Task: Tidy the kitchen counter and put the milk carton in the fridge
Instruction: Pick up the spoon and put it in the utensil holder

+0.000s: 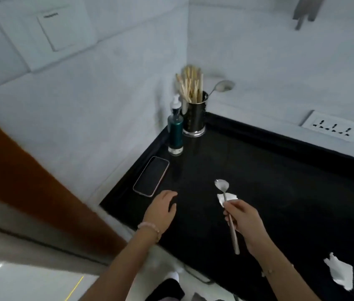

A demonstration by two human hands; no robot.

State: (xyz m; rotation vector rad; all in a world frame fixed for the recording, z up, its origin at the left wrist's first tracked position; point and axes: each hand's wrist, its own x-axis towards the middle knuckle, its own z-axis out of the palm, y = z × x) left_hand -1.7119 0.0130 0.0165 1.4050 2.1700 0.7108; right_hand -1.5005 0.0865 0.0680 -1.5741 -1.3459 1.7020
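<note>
Black counter point(280, 181) runs into a corner of pale tiled wall point(106, 83); light is dim and the edges of the view are blurred. Far corner: a metal holder point(194, 120) with chopsticks point(190, 85) and a second spoon point(220, 85) leaning out to the right. A pump bottle point(175, 131) stands just left of the holder, and a phone point(151, 176) lies face up nearer, along the left edge. There is a socket point(334, 129) on the right wall, a switch plate point(63, 27) high on the left wall, and brown woodwork point(19, 170) at far left. The right hand point(242, 222) pinches a spoon point(222, 185) by mid-handle, bowl pointing away over a white scrap point(232, 195) on the counter. A second scrap point(339, 271) lies at the near right edge. The left hand point(163, 208) is just near of the phone, fingers loosely curled and holding nothing — contact with the counter cannot be told. Carton not in view, so its place is unknown. Step, as I judge it: the tidying part, with loose cutlery being gathered. The likely next move is to carry the spoon to the holder and drop it in handle-down — it needs a clear line past the bottle and chopsticks. Both scraps are still to collect.
</note>
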